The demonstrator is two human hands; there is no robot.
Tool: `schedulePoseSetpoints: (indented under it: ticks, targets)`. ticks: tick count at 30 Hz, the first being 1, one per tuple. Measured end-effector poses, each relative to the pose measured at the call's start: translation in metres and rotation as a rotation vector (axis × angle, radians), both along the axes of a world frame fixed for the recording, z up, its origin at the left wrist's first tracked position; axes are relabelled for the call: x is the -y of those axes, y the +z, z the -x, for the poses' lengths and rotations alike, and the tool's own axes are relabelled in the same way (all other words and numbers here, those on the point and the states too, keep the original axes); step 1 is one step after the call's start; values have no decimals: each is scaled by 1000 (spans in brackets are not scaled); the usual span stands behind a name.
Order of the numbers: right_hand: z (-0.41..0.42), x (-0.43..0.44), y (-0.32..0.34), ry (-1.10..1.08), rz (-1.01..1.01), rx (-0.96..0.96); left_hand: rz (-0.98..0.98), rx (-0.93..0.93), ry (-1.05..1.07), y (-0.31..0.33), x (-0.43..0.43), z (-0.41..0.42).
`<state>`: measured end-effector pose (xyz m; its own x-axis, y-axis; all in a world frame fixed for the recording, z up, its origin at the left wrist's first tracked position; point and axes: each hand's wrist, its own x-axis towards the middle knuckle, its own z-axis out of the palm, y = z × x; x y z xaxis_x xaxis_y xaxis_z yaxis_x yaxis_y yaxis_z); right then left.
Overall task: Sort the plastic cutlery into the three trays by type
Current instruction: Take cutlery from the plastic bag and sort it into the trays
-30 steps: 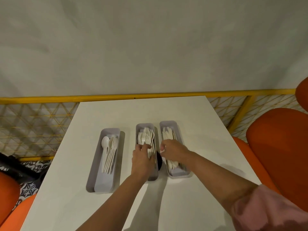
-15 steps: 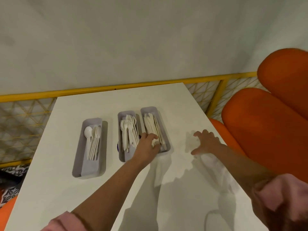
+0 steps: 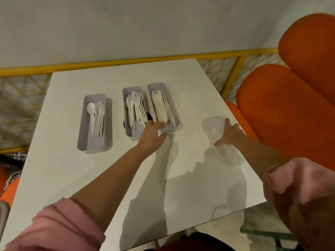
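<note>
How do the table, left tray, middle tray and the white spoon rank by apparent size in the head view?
1. white table.
2. left tray and middle tray: near alike; left sits nearer, so unranked.
3. white spoon in the left tray.

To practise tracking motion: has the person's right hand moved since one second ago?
Yes. The right hand left the right-hand tray, going rightward toward the table's right edge.
</note>
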<state>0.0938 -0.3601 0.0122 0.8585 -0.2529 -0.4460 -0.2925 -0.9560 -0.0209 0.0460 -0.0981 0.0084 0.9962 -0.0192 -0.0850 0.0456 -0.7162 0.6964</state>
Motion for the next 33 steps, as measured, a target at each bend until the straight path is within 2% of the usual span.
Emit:
schedulePoseSetpoints:
  ticks: [6, 12, 16, 20, 25, 33]
  targets:
    - [14, -9, -1, 148, 54, 29, 13, -7, 4, 0, -9, 17]
    - [28, -40, 1, 311, -3, -95, 32, -31, -8, -2, -10, 28]
    - [42, -72, 1, 475, -140, -156, 36, -83, -65, 0, -12, 34]
    - [52, -105, -3, 641, -340, -138, 63, -129, -141, 1, -16, 39]
    - [58, -137, -10, 677, -601, -99, -9, -151, -93, -4, -28, 42]
    - [38, -161, -11, 718, -712, -74, -7, -242, -54, -9, -55, 42]
